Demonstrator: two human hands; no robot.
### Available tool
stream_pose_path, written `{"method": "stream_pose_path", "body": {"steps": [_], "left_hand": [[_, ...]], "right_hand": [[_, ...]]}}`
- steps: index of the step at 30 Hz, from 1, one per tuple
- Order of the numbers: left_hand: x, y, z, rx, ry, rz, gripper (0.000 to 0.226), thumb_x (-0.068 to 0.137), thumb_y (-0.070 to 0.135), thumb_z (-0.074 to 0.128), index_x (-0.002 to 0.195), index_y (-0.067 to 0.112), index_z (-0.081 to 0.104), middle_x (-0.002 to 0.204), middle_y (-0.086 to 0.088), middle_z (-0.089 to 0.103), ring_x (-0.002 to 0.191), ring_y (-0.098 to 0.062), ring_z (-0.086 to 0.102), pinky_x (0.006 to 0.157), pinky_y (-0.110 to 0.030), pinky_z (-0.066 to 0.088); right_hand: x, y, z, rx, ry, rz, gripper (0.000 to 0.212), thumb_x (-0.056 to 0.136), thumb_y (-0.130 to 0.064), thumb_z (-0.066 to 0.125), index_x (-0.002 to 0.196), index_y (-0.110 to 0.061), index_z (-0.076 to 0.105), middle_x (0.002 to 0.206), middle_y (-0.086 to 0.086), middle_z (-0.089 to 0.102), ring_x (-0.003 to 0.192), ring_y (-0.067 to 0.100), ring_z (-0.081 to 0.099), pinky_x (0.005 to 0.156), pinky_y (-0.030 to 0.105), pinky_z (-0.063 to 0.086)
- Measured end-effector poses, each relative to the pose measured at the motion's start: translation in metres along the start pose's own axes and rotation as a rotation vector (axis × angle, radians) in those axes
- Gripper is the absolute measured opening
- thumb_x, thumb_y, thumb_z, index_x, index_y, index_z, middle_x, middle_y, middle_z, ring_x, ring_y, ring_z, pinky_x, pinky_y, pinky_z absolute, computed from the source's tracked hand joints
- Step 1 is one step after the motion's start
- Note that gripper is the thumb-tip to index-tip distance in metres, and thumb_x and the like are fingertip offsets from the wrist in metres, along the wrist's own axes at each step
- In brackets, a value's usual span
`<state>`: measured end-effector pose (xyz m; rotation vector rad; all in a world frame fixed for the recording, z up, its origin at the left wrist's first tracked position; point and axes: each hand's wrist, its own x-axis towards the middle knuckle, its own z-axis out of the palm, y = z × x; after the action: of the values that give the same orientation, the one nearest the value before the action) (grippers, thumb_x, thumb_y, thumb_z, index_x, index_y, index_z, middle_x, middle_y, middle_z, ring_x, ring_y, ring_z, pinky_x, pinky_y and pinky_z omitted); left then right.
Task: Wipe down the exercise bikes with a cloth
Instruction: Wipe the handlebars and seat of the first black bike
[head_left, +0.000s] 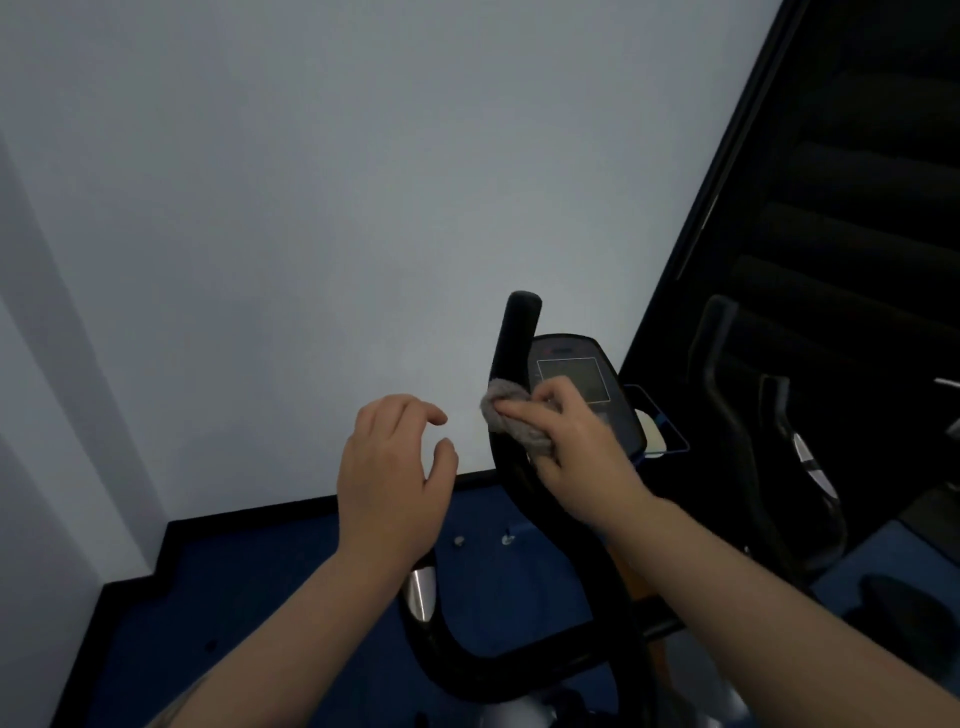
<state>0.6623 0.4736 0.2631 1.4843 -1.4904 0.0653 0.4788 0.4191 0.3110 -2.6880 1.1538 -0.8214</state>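
Note:
An exercise bike's black handlebar (514, 338) rises upright at centre right, and its lower bar curves down toward the bottom of the view. My right hand (576, 447) grips a grey cloth (511, 415) and presses it around the upright handlebar grip. Just behind that hand sits the bike's console (576, 374) with a dark screen. My left hand (389, 478) hovers to the left of the handlebar, fingers curled and apart, holding nothing and touching nothing.
A pale wall (311, 208) stands close ahead with a black skirting above blue floor (260, 582). A second bike's dark handlebars (727, 395) stand at the right before a dark window or blind (857, 156).

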Motion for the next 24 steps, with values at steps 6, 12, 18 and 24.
{"method": "stream_pose_path", "body": {"steps": [6,12,18,24], "left_hand": [[0.000,0.000,-0.002,-0.016,0.000,-0.008,0.017,0.085,0.021,0.052,0.098,0.016,0.061,0.097,0.010,0.048,0.096,-0.007,0.037,0.077,-0.027,0.036],[0.002,0.008,-0.008,-0.067,-0.039,-0.063,0.017,0.086,0.015,0.058,0.103,0.014,0.063,0.102,0.008,0.050,0.103,-0.011,0.042,0.085,-0.025,0.032],[-0.021,0.062,-0.002,-0.188,-0.067,-0.148,0.028,0.080,0.026,0.055,0.105,0.018,0.064,0.131,0.000,0.054,0.125,-0.019,0.043,0.106,-0.030,0.024],[-0.094,0.094,0.015,-0.301,-0.408,-0.137,0.025,0.090,0.023,0.056,0.114,0.031,0.058,0.139,0.018,0.042,0.134,-0.006,0.034,0.114,-0.039,0.027]], "right_hand": [[0.008,-0.002,0.002,0.188,0.013,0.055,0.032,0.088,-0.006,0.061,0.118,-0.018,0.067,0.107,-0.001,0.043,0.097,0.016,0.053,0.089,0.023,0.045],[-0.095,0.020,-0.027,0.166,-0.214,0.059,0.039,0.086,-0.005,0.059,0.118,-0.027,0.065,0.106,-0.007,0.043,0.097,0.009,0.052,0.087,0.024,0.046],[-0.123,0.006,-0.026,0.230,-0.093,0.244,0.041,0.082,0.003,0.061,0.113,-0.022,0.069,0.103,-0.003,0.045,0.097,0.013,0.053,0.090,0.027,0.046],[-0.225,-0.032,-0.007,0.375,0.041,0.442,0.046,0.084,-0.007,0.061,0.112,-0.043,0.066,0.098,-0.019,0.043,0.097,-0.001,0.051,0.081,0.007,0.040]]}}
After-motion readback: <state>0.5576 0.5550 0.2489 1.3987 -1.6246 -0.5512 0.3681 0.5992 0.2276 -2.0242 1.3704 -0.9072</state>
